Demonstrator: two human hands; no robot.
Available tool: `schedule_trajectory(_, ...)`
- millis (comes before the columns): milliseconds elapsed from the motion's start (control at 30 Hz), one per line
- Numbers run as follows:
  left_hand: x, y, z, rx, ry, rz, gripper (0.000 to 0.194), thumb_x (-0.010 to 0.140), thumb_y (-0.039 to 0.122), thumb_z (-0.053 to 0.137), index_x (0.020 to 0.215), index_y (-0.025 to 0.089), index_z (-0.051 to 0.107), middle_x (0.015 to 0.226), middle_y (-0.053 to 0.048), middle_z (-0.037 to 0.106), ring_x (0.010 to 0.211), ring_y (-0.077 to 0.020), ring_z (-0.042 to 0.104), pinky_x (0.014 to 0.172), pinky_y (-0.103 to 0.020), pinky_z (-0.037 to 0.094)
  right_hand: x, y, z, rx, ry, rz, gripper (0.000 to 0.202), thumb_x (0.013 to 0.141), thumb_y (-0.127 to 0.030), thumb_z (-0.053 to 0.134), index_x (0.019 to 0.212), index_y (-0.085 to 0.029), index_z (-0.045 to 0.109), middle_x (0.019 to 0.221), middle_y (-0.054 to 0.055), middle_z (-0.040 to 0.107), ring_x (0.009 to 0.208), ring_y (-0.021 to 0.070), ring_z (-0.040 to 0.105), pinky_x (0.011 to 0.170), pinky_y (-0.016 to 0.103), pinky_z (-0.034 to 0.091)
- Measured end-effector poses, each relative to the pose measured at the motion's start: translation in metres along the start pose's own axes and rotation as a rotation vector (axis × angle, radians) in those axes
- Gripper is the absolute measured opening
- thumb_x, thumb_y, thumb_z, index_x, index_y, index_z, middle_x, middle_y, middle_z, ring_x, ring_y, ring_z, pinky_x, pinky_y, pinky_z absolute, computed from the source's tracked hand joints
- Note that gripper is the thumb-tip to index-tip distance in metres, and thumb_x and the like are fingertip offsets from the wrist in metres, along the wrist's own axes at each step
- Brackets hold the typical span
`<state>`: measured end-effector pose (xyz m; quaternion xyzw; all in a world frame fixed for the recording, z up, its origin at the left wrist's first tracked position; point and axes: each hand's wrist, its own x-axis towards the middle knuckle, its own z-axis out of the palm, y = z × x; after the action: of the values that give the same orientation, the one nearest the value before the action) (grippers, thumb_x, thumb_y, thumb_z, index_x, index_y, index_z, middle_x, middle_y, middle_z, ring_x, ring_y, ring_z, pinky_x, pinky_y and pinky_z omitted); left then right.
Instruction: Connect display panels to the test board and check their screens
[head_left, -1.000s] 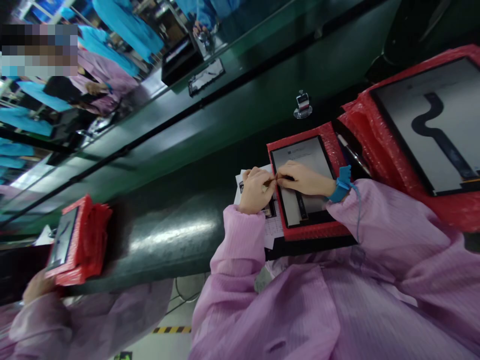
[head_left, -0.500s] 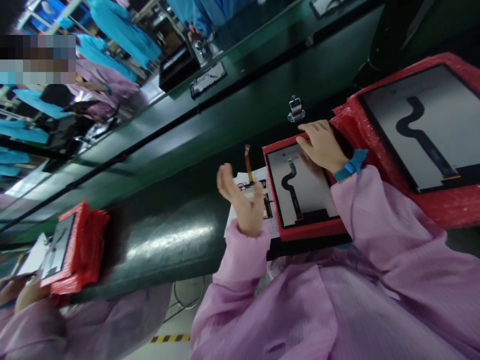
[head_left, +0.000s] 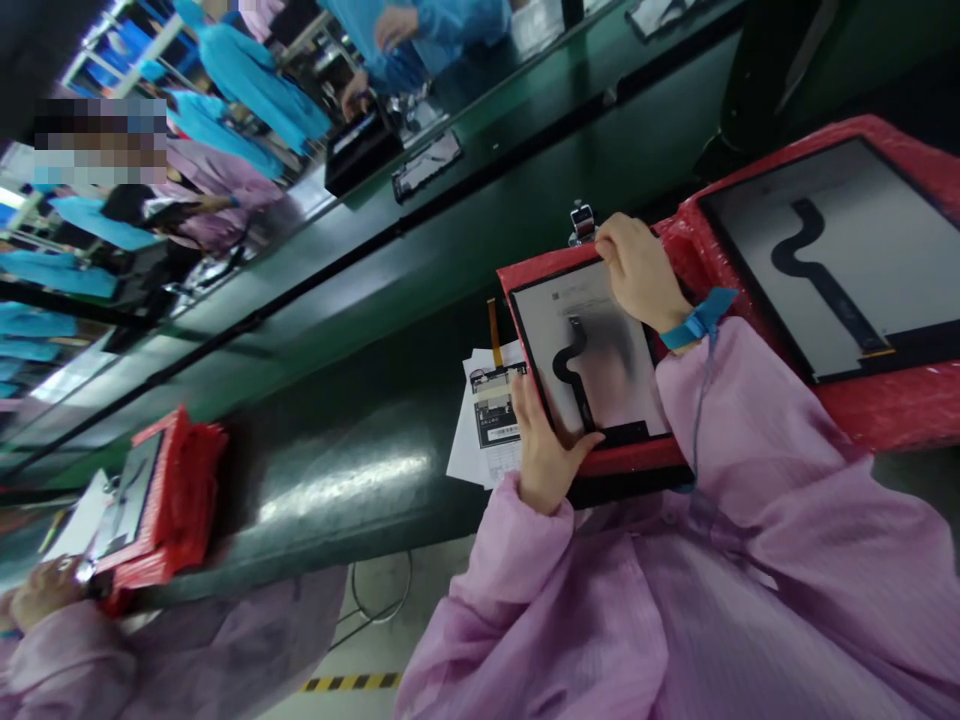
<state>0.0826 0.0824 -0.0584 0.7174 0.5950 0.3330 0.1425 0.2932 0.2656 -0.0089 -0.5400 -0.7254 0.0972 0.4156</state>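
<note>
In front of me is a display panel [head_left: 540, 330] with a light grey back and a black S-shaped flex cable, backed by red bubble wrap [head_left: 559, 258]. My left hand [head_left: 547, 450] holds its lower left corner, thumb over the front and fingers along the left side. My right hand [head_left: 641, 275] is closed at the upper edge, its fingertips partly hidden. Left of the panel, a small black-and-silver part [head_left: 495, 408] with an orange flex strip [head_left: 495, 335] lies on white papers [head_left: 466, 455].
A larger display panel [head_left: 885, 230] rests on red bubble wrap at right. A small metal dispenser-like item [head_left: 581, 220] stands behind my panel. Along the green bench [head_left: 337, 430], a co-worker's hand [head_left: 49, 590] is near another red-wrapped stack [head_left: 191, 490]. Other people work across the line.
My left hand has come from above the papers onto the panel's lower left corner. The panel has shifted left and up, its upper edge now overlapping the metal item. My right hand's fingers have closed.
</note>
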Motion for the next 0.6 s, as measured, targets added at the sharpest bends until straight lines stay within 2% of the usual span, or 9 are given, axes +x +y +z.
schedule_trajectory(67,0.004,-0.003,-0.003,-0.233,0.053,-0.076,0.114,0.087,0.052,0.077,0.163,0.033,-0.006,0.158,-0.024,0.039,0.145,-0.0341,0.050,0.112,-0.053,0.051,-0.002,-0.007,-0.013,0.074,0.043,0.026,0.023,0.104,-0.026,0.033,0.101,-0.025,0.055,0.099,0.006,0.062,0.093,0.0228,0.059,0.094,0.041,0.051)
schedule_trajectory(133,0.009,-0.001,-0.004,-0.442,0.067,-0.135,0.094,0.094,0.058,0.065,0.162,0.031,0.005,0.145,-0.019,0.056,0.125,-0.0266,0.067,0.103,-0.045,0.058,-0.006,-0.011,-0.022,0.127,0.078,0.077,0.021,0.103,-0.029,0.033,0.101,-0.026,0.054,0.096,0.006,0.062,0.089,0.0225,0.060,0.092,0.041,0.051)
schedule_trajectory(233,0.015,0.007,-0.007,-0.533,-0.002,-0.162,0.066,0.098,0.060,0.057,0.151,0.024,0.042,0.136,-0.015,0.066,0.124,-0.0257,0.068,0.109,-0.043,0.055,-0.011,-0.015,-0.026,0.245,0.101,0.161,0.025,0.104,-0.040,0.033,0.107,-0.028,0.055,0.100,0.006,0.062,0.096,0.0260,0.062,0.096,0.045,0.050)
schedule_trajectory(333,0.014,0.011,-0.020,-0.493,0.025,-0.183,0.053,0.098,0.059,0.056,0.137,0.023,0.060,0.135,-0.011,0.069,0.130,-0.0268,0.064,0.111,-0.042,0.054,-0.016,-0.022,-0.022,0.325,0.122,0.183,0.031,0.104,-0.047,0.032,0.116,-0.030,0.055,0.103,0.007,0.063,0.103,0.0286,0.062,0.097,0.048,0.051)
schedule_trajectory(433,0.008,-0.009,-0.054,-0.482,0.141,-0.282,0.052,0.092,0.062,0.063,0.131,0.028,0.066,0.127,-0.006,0.074,0.117,-0.0254,0.071,0.099,-0.039,0.062,-0.021,-0.032,-0.017,0.373,0.158,0.176,0.034,0.105,-0.044,0.031,0.129,-0.027,0.050,0.106,0.007,0.063,0.101,0.0257,0.063,0.095,0.045,0.053)
schedule_trajectory(533,-0.003,-0.048,-0.110,-0.420,0.350,-0.462,0.045,0.079,0.066,0.074,0.115,0.039,0.072,0.104,0.006,0.080,0.089,-0.0172,0.075,0.076,-0.030,0.065,-0.037,-0.042,-0.017,0.338,0.105,0.136,0.037,0.104,-0.040,0.037,0.137,-0.024,0.046,0.115,0.009,0.063,0.102,0.0240,0.062,0.096,0.044,0.054)
schedule_trajectory(600,-0.010,-0.077,-0.151,-0.231,0.304,-0.558,0.031,0.078,0.073,0.068,0.104,0.057,0.069,0.084,0.022,0.076,0.068,-0.0095,0.068,0.058,-0.024,0.058,-0.057,-0.050,-0.022,0.258,0.052,0.065,0.037,0.102,-0.034,0.043,0.136,-0.022,0.047,0.120,0.011,0.064,0.105,0.0254,0.061,0.099,0.046,0.052)
